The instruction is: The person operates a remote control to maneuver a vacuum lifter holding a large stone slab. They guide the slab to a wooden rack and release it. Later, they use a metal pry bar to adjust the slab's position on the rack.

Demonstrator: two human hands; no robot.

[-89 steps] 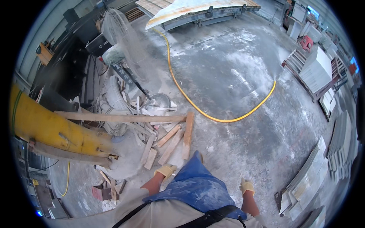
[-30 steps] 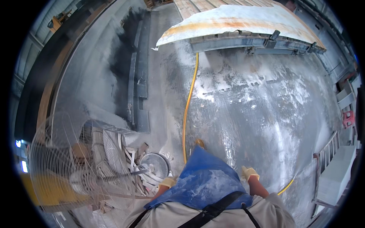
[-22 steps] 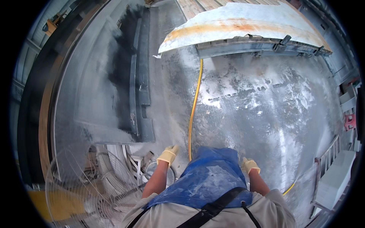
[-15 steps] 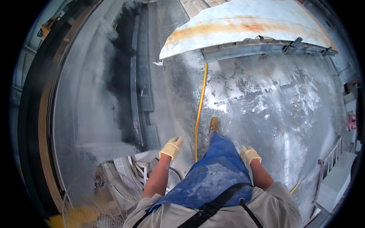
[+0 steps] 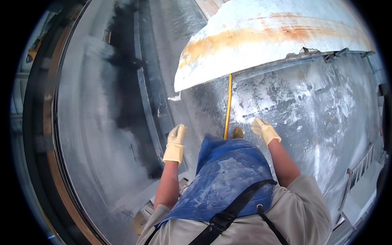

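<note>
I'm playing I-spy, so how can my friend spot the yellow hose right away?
Find the big pale slab with orange streaks at the top. Below its lower edge, look at the grey floor between the gloved left hand and right hand. The yellow hose is the thin, bright strip running down to the blue apron, unlike the dull floor around it.

On the floor (image 5: 286,106), the hose (image 5: 229,104) lay before the slab (image 5: 261,45). The rack (image 5: 360,167) stood before the slab's right end.
</note>
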